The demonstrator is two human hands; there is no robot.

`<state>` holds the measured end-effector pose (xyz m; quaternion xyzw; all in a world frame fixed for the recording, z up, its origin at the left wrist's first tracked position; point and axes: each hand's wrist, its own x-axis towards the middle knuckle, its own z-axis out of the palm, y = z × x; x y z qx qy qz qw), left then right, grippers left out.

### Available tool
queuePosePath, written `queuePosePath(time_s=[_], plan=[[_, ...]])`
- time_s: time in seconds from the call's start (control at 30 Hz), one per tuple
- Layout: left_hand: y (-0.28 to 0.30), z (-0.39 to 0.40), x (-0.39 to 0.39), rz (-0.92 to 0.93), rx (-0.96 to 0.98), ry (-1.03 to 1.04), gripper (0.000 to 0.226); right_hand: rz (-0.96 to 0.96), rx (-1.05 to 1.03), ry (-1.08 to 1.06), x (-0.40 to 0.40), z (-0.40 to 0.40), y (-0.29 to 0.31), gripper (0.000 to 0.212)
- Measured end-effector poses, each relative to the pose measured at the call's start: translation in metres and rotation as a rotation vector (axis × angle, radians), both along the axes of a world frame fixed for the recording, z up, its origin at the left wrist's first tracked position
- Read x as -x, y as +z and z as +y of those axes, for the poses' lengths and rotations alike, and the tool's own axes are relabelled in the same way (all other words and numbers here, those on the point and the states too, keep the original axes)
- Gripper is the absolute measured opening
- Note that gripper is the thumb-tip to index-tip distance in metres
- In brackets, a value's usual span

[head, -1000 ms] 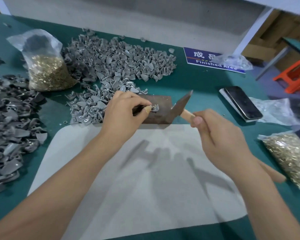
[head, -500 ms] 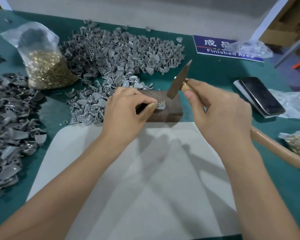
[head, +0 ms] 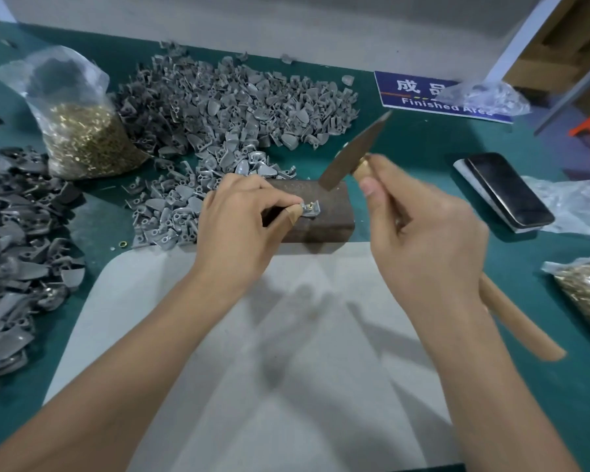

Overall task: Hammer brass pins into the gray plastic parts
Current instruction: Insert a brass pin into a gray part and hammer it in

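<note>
Left hand (head: pixel 242 219): a gray part (head: pixel 311 209) with a brass pin (head: pixel 306 206) is pinched on the block (head: pixel 324 212), frame centre.
Right hand (head: pixel 423 229): the hammer (head: pixel 353 155) is gripped, raised above the block.

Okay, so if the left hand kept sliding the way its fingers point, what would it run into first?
The left hand points right along the brown block. Its fingertips already pinch the gray part with the brass pin. Beyond lies bare block, then probably the right hand; depth is unclear.

A small gray plastic part (head: pixel 311 209) lies on a dark block (head: pixel 315 212), a brass pin (head: pixel 305 206) seemingly standing in it. The hammer (head: pixel 353 155) is tilted above, its head raised.
</note>
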<state>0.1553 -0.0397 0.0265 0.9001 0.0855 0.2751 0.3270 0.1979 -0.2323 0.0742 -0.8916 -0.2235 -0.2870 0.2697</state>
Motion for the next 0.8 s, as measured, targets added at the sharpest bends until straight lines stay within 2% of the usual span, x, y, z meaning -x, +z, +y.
queuePosePath(time_s=[0.07,0.17,0.23,0.37,0.5,0.53,0.7,0.8], plan=[[0.000,0.000,0.000,0.003,0.005,0.004,0.010,-0.030,-0.041,-0.022,0.001,0.001,-0.001,0.030],[0.000,0.001,0.000,0.010,-0.008,-0.002,0.011,0.075,0.131,0.086,0.003,0.007,-0.006,0.028],[-0.001,0.001,-0.001,0.011,-0.003,0.001,0.011,0.042,0.182,0.074,0.003,0.005,-0.006,0.025],[0.000,0.000,0.000,-0.003,0.023,0.006,0.010,-0.039,-0.061,0.006,0.002,0.003,-0.003,0.030],[-0.001,0.000,-0.001,0.002,0.000,0.016,0.011,0.112,0.229,0.075,0.001,0.004,-0.004,0.027],[-0.002,0.001,-0.001,-0.001,0.007,0.015,0.011,0.114,0.236,0.069,0.002,0.002,-0.003,0.025],[-0.004,0.001,-0.003,-0.013,0.040,0.014,0.008,-0.007,-0.060,-0.043,0.005,0.000,0.001,0.030],[-0.003,0.001,-0.002,-0.003,0.028,0.003,0.009,0.040,-0.036,0.050,0.008,0.008,-0.006,0.032]])
